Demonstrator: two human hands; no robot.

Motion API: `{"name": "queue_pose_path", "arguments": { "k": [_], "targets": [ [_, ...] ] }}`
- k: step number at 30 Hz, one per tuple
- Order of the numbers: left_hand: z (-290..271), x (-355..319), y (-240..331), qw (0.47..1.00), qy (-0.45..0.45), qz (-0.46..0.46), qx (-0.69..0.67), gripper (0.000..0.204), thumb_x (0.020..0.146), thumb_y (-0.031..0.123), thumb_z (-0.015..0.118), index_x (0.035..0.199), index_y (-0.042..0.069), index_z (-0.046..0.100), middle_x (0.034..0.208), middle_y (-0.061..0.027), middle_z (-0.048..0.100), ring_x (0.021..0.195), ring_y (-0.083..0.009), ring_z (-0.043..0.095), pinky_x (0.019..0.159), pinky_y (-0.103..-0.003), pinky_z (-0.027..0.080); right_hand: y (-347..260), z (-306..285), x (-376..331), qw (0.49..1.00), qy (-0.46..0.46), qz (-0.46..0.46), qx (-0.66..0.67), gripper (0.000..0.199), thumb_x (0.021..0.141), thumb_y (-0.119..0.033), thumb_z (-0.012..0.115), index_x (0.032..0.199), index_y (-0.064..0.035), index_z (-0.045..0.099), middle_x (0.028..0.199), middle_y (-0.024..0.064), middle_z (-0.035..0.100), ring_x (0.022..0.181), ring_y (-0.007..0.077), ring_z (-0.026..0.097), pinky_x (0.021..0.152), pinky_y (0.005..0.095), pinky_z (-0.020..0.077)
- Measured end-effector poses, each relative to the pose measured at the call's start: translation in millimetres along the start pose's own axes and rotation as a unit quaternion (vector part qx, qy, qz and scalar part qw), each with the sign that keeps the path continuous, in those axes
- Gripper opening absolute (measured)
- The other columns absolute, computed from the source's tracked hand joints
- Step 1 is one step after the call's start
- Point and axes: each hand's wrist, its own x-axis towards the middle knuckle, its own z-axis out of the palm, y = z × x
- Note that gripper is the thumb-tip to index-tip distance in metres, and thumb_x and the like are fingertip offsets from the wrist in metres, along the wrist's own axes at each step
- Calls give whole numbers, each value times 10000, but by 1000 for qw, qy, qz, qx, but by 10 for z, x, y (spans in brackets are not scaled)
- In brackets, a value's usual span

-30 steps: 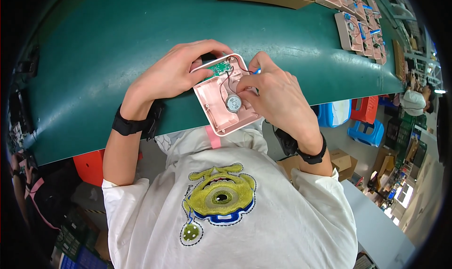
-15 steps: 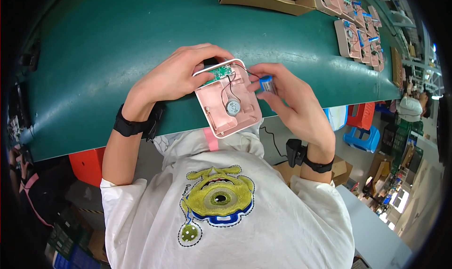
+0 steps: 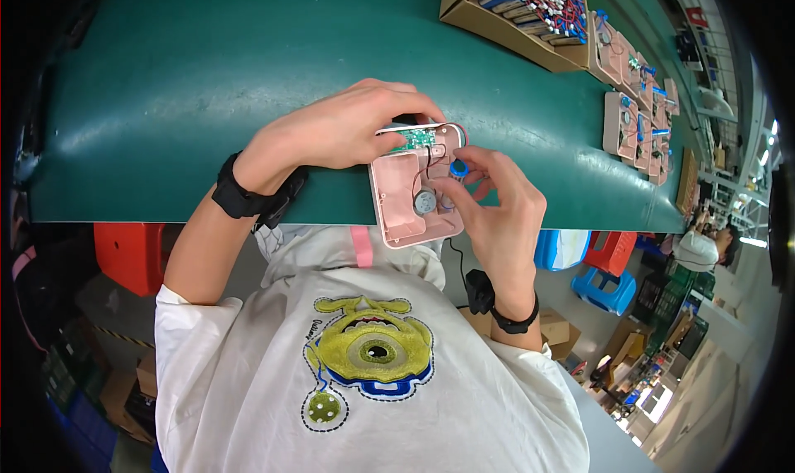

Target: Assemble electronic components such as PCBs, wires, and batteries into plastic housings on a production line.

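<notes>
My left hand point(image 3: 352, 124) grips the far left edge of a pink plastic housing point(image 3: 396, 190), its thumb over a green circuit board point(image 3: 421, 137). The housing is tilted, with its hollow side facing up at the table's near edge. A round silver part point(image 3: 425, 201), joined by thin wires, sits inside it. Between the thumb and fingers of my right hand point(image 3: 501, 204) is a blue-wrapped battery point(image 3: 459, 168), held upright at the housing's right side. Red and dark wires loop over the housing's far right corner; my fingers hide where they meet the battery.
A cardboard box point(image 3: 505, 41) of blue batteries with red wires stands on the green table point(image 3: 215, 76) at the far right. Beyond it lie several pink housings point(image 3: 621, 125) with parts inside. Red point(image 3: 128, 254) and blue stools point(image 3: 604, 289) are below the near edge.
The housing and both hands have shifted right in view. My right hand has brought the battery from outside the housing's right edge inward over its right side, turning it more upright.
</notes>
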Motion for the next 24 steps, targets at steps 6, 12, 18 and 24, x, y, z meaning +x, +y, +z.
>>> {"name": "queue_pose_path", "arguments": {
  "k": [6,12,18,24],
  "targets": [
    [18,-2,-72,999,12,37,15,472,922,-20,634,1386,52,690,1228,-171,726,1115,-382,696,942,-454,555,41,-14,56,998,-65,3,7,326,785,-65,947,1078,-38,805,859,45,678,656,158,628,616,302,521],
    [30,-13,-94,998,17,53,16,462,924,-27,646,1379,42,691,1245,-172,728,1141,-389,698,974,-456,560,150,-140,99,990,-126,-51,45,306,833,-51,917,1112,-19,795,939,75,728,702,165,685,639,298,545],
    [41,-6,-116,999,13,42,15,458,923,-28,657,1375,39,692,1244,-170,730,1146,-391,699,983,-453,561,138,-201,110,986,-121,38,109,258,882,-23,875,1120,4,780,1043,112,775,764,190,746,660,307,577],
    [33,-11,-79,999,14,40,15,457,926,-31,647,1374,47,700,1236,-167,732,1127,-386,703,966,-445,563,80,-59,66,993,-108,-41,-11,222,890,-12,861,1098,6,786,988,104,735,724,219,720,638,330,568]
  ]
}}
